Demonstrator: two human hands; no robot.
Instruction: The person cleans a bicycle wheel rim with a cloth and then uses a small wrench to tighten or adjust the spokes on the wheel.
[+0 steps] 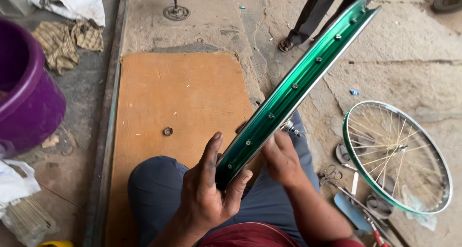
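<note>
A shiny green bicycle wheel rim runs edge-on from my lap up to the upper right, with spoke nipples dotting its inner channel. My left hand grips its near end, thumb up along the left side and fingers curled over the edge. My right hand reaches behind the rim on its right side, touching a small metal hub or spoke part; what the fingers pinch is hidden. My knees in dark blue trousers lie beneath.
An orange board with a small metal nut lies ahead. A finished spoked green wheel rests on the ground at right, over scissors and tools. A purple bucket stands at left. A standing person's legs are beyond.
</note>
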